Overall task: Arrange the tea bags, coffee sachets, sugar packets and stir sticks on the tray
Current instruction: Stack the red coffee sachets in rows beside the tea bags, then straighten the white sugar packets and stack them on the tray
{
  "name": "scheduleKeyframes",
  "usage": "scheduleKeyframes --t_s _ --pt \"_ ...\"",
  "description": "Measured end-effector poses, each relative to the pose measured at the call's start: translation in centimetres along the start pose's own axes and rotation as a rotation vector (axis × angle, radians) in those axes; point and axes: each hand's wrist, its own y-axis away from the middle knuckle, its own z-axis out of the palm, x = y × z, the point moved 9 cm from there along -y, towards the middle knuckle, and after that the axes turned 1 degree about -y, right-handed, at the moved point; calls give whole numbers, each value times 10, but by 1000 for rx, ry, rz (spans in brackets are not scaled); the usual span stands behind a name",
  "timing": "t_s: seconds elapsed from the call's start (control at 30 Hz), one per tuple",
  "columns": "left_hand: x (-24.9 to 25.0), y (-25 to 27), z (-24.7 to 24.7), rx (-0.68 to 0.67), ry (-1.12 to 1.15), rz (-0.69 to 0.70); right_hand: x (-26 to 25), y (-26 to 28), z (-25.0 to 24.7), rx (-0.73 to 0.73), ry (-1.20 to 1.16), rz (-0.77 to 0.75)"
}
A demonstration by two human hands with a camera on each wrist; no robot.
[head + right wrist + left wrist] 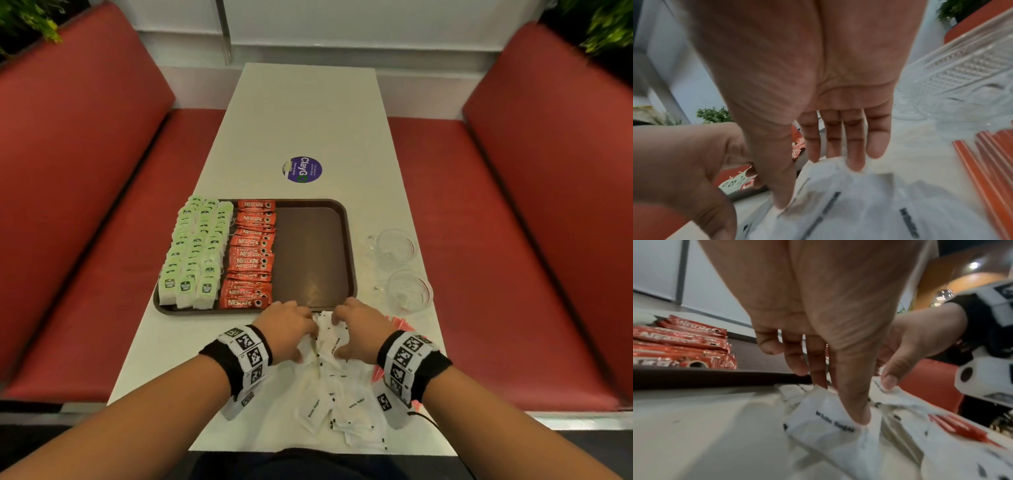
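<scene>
Head view, with both wrist views. A dark brown rectangular plastic tray (344, 240) lies on the long white counter (301, 113) between two red upholstered benches (68, 171). The tray's left part carries rows of green-and-white paper tea bags (195, 253). Just to their right runs a column of red foil coffee sachets (250, 253); the tray's right part is bare.

The loose heap of white paper sugar packets (339, 394) lies on the counter at the near edge, just short of the tray's near rim. Thin red plastic stir sticks (986, 165) lie on the counter to the right of the heap, partly under the right wrist in the head view.

The left hand (287, 329) and the right hand (359, 332) meet over the far end of the heap. In the left wrist view the left thumb presses a packet printed "White Sugar" (830, 423) while the fingers reach down behind it, so the grip pinches this packet. In the right wrist view the right fingers (855, 155) hang nearly straight with their tips on the top packets and the thumb touching the heap's left side; the grip is apart.

Two clear patterned glass cups (400, 267) stand on the counter to the right of the tray. A round purple sticker (302, 169) lies beyond the tray's far edge.
</scene>
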Motion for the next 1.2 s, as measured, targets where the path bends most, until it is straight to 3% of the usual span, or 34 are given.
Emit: scheduleKeyframes --t_s 0.4,0.67,0.97,1.2 --pt "-6 18 15 43 29 -176 0 4 11 84 -47 5" --pt "-22 24 12 113 264 -233 -5 7 -19 198 -106 -81" --pt "-40 41 -66 454 383 -248 -27 4 -50 236 -464 -165" --pt "-41 54 -116 623 488 -155 -55 6 -80 329 -419 -322"
